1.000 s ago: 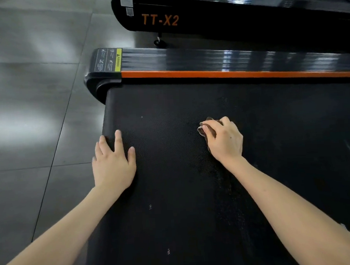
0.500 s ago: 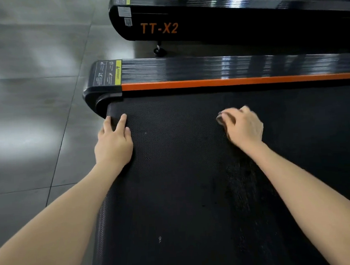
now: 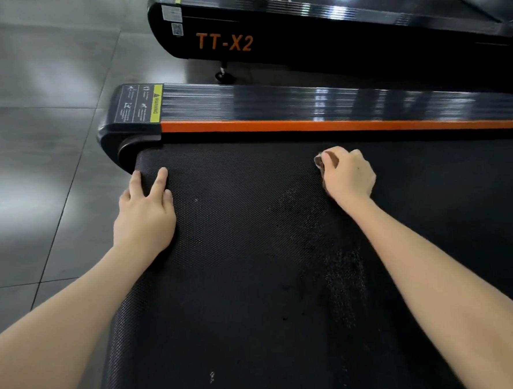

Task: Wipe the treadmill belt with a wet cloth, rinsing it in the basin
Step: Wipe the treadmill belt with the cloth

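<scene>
The black textured treadmill belt (image 3: 242, 285) fills the lower part of the head view. My right hand (image 3: 348, 176) grips a small bunched cloth (image 3: 318, 162) and presses it on the belt near the far side rail; only a sliver of cloth shows past my fingers. A damp, speckled streak (image 3: 340, 267) trails back along the belt beside my right forearm. My left hand (image 3: 146, 210) rests flat on the belt's left end, fingers straight and reaching the rounded edge. No basin is in view.
A glossy black side rail with an orange strip (image 3: 305, 126) borders the belt's far side, with a yellow warning sticker (image 3: 141, 103) at its end cap. A second treadmill marked TT-X2 (image 3: 225, 41) stands beyond. Grey tiled floor (image 3: 36, 147) lies to the left.
Both hands have slid away from me along the belt toward the orange rail. My right hand carried the cloth forward and rightward, leaving a longer damp streak behind it.
</scene>
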